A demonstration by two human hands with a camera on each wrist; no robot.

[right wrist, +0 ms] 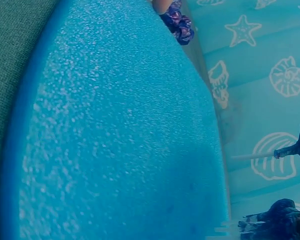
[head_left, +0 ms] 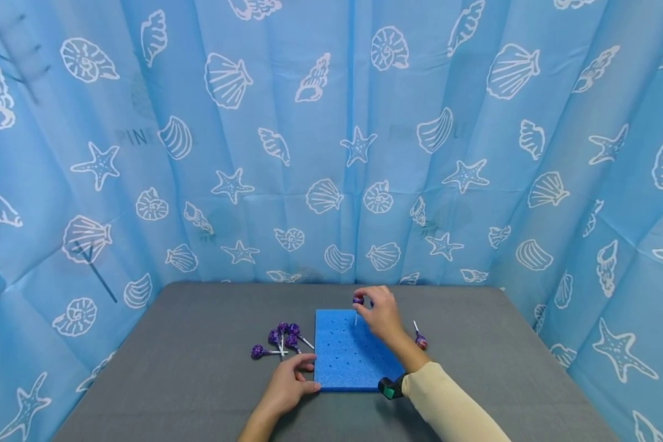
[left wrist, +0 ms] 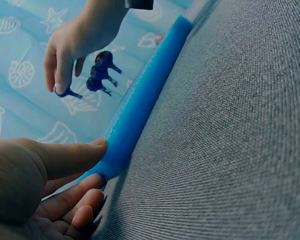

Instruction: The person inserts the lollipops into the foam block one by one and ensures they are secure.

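A purple-wrapped lollipop [head_left: 358, 300] is held above the far part of a blue foam board [head_left: 337, 368], its white stick pointing down; whether the stick's tip touches the foam cannot be told. The right hand [head_left: 380, 313] pinches it by the candy head, thumb and fingertips closed around the wrapper. The left hand [head_left: 287, 383] has its grip on the board's near left corner, thumb at the near edge and index finger along the left side, the other fingers loosely curled beneath.

The right forearm reaches diagonally across the right side of the board, in a cream sleeve [head_left: 447, 399] with a dark wrist device [head_left: 389, 388] below it, and covers part of the foam. The left forearm comes in low from the near side.

In the left wrist view, three upright lollipops [left wrist: 104, 71] stand in a row beside the right hand, mostly hidden by it in the head view. Small holes dot the board. Left of it, a loose cluster of lollipops [head_left: 293, 329] lies on the grey desk [head_left: 199, 368]; right of it lies a single lollipop [head_left: 421, 342]. Behind hangs a blue seashell-print curtain [head_left: 287, 202].
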